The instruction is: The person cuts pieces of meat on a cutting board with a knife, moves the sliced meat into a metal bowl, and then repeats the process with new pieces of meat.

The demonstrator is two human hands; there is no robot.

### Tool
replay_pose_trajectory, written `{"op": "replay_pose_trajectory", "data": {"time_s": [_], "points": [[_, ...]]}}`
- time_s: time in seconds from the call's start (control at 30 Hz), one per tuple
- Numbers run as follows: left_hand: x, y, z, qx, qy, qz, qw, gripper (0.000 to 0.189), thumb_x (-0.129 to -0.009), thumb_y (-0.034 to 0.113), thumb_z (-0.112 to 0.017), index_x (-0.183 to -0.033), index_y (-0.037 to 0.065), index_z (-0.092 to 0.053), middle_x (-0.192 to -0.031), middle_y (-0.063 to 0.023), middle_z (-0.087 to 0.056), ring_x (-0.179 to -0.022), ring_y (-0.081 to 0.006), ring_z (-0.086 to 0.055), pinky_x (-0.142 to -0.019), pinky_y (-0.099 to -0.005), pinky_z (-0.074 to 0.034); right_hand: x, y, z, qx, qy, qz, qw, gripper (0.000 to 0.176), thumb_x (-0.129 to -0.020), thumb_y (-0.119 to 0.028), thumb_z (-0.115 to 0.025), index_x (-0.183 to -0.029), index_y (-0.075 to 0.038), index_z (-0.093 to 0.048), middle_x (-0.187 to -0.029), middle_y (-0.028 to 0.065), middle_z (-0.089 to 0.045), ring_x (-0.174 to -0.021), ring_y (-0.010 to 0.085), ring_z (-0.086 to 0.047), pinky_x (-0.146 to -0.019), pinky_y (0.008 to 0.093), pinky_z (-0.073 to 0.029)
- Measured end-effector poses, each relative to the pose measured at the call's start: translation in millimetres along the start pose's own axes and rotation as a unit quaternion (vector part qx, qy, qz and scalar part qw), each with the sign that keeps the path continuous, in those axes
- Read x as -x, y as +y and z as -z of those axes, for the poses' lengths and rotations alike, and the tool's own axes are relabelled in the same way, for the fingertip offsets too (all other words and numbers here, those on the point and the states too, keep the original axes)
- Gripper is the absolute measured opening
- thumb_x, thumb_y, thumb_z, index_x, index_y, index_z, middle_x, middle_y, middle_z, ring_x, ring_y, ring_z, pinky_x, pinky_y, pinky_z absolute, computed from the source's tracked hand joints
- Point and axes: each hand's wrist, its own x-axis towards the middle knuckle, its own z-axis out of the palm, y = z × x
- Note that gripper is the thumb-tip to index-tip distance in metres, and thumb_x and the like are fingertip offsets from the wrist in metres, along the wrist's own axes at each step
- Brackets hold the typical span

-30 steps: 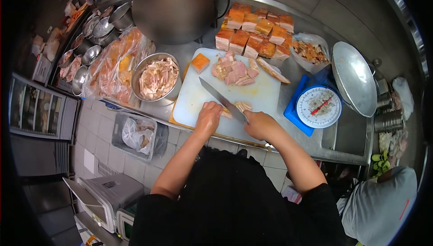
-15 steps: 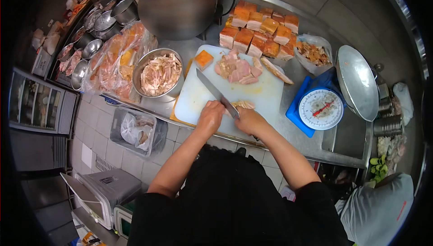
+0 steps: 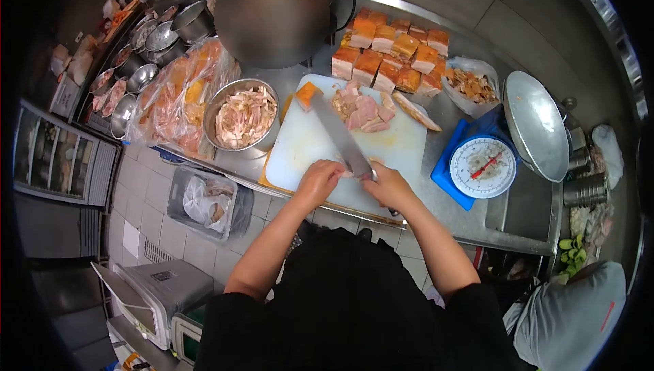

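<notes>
My right hand [image 3: 390,188] is wrapped round the handle of a broad kitchen knife [image 3: 338,138]. The blade slants up and left across a white cutting board [image 3: 289,150]. Close to the blade's lower part, my left hand [image 3: 320,182] has its fingers pinched on a small piece of meat [image 3: 346,173], partly hidden by the fingers. Sliced pale pink meat [image 3: 364,111] lies on the board beyond the knife, with a long strip of meat [image 3: 415,111] to its right. An orange-skinned block of meat [image 3: 306,93] sits near the board's upper left corner, beside the knife tip.
Left of the board stand a pot of cut meat [image 3: 242,116] and bagged meat [image 3: 180,92]. Crisp-skinned pork blocks [image 3: 392,51] are stacked at the back, beside a bag of scraps [image 3: 471,84]. A blue scale [image 3: 482,167] stands right. Another person's grey shirt [image 3: 569,316] shows lower right.
The knife blade has lifted and turned flatter, showing its broad side. My left hand has shifted slightly, and my right hand has moved a little right with the handle.
</notes>
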Motion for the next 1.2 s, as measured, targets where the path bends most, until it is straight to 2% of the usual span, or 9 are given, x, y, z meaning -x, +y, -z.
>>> {"op": "replay_pose_trajectory", "data": {"time_s": [0.13,0.23,0.3,0.43,0.53,0.67,0.73,0.77,1.2], "points": [[-12.2,22.0,-2.4,0.177,0.063,0.213,0.959,0.017,-0.102,0.016,-0.068,-0.111,0.002,-0.069,-0.104,-0.0061,-0.070,-0.096,-0.0206,-0.068,-0.081,-0.0356,-0.056,18.7,26.3,1.2,-0.329,0.006,-0.037,0.943,0.018,-0.094,-0.016,-0.065,-0.108,-0.007,-0.057,-0.062,0.0052,-0.055,-0.043,0.0161,-0.055,-0.041,0.0333,-0.045],[-37.2,55.4,-6.3,0.515,0.147,0.249,0.807,0.036,-0.107,0.038,-0.060,-0.117,0.003,-0.067,-0.100,-0.0011,-0.069,-0.098,-0.0147,-0.066,-0.082,-0.0341,-0.055,30.2,26.7,-1.5,-0.484,-0.047,-0.066,0.871,0.020,-0.094,-0.014,-0.066,-0.110,-0.008,-0.055,-0.061,0.0011,-0.050,-0.042,0.0142,-0.050,-0.039,0.0317,-0.043],[-52.7,104.5,8.1,0.695,0.134,0.390,0.589,0.049,-0.107,0.052,-0.054,-0.116,0.005,-0.065,-0.093,-0.0005,-0.067,-0.091,-0.0132,-0.064,-0.074,-0.0313,-0.052,29.7,34.0,-7.1,-0.507,-0.059,-0.066,0.858,0.021,-0.094,-0.013,-0.066,-0.110,-0.008,-0.054,-0.061,0.0011,-0.049,-0.041,0.0135,-0.049,-0.038,0.0318,-0.043],[-32.9,32.9,-15.0,0.753,-0.016,0.289,0.592,0.047,-0.106,0.053,-0.054,-0.108,0.007,-0.063,-0.087,-0.0002,-0.064,-0.076,-0.0114,-0.058,-0.065,-0.0292,-0.045,50.7,53.9,2.1,-0.526,-0.034,-0.075,0.846,0.021,-0.096,-0.012,-0.066,-0.110,-0.007,-0.053,-0.062,0.0019,-0.050,-0.041,0.0132,-0.048,-0.037,0.0322,-0.042],[-32.8,34.8,-8.1,0.682,0.115,0.342,0.636,0.038,-0.109,0.044,-0.053,-0.103,0.007,-0.061,-0.082,-0.0008,-0.059,-0.064,-0.0109,-0.049,-0.059,-0.0288,-0.039,84.8,90.7,13.6,-0.501,0.017,-0.098,0.860,0.020,-0.095,-0.011,-0.066,-0.110,-0.007,-0.053,-0.061,0.0025,-0.050,-0.041,0.0140,-0.049,-0.037,0.0326,-0.042],[-39.8,5.2,-15.9,0.518,0.153,0.266,0.798,0.030,-0.111,0.031,-0.052,-0.102,0.004,-0.063,-0.089,-0.0066,-0.064,-0.072,-0.0186,-0.058,-0.068,-0.0329,-0.047,138.9,139.3,-0.7,-0.460,0.046,-0.164,0.871,0.019,-0.093,-0.009,-0.065,-0.108,-0.008,-0.053,-0.059,0.0025,-0.050,-0.041,0.0153,-0.049,-0.037,0.0330,-0.043],[-39.1,11.6,-21.4,0.018,0.178,0.037,0.983,0.032,-0.110,0.028,-0.051,-0.110,-0.001,-0.065,-0.108,-0.0171,-0.068,-0.099,-0.0316,-0.064,-0.089,-0.0415,-0.051,154.0,143.9,-10.7,-0.453,0.052,-0.190,0.869,0.020,-0.093,-0.009,-0.065,-0.108,-0.008,-0.053,-0.058,0.0026,-0.050,-0.041,0.0157,-0.049,-0.038,0.0332,-0.043],[-35.1,8.8,-25.7,-0.020,0.165,0.038,0.985,0.035,-0.108,0.026,-0.052,-0.120,-0.003,-0.066,-0.128,-0.0240,-0.063,-0.121,-0.0413,-0.056,-0.108,-0.0467,-0.044,159.4,144.5,-17.6,-0.460,0.039,-0.198,0.865,0.019,-0.093,-0.008,-0.065,-0.107,-0.008,-0.052,-0.059,0.0030,-0.051,-0.041,0.0159,-0.050,-0.038,0.0335,-0.043],[-32.9,31.4,-51.4,-0.057,0.219,0.089,0.970,0.043,-0.098,0.026,-0.068,-0.134,0.004,-0.065,-0.147,-0.0229,-0.052,-0.134,-0.0426,-0.050,-0.116,-0.0501,-0.038,59.7,68.3,-79.4,-0.361,-0.119,-0.131,0.916,0.029,-0.095,-0.008,-0.065,-0.118,-0.003,-0.048,-0.071,0.0058,-0.056,-0.044,0.0158,-0.054,-0.041,0.0325,-0.047]]}}
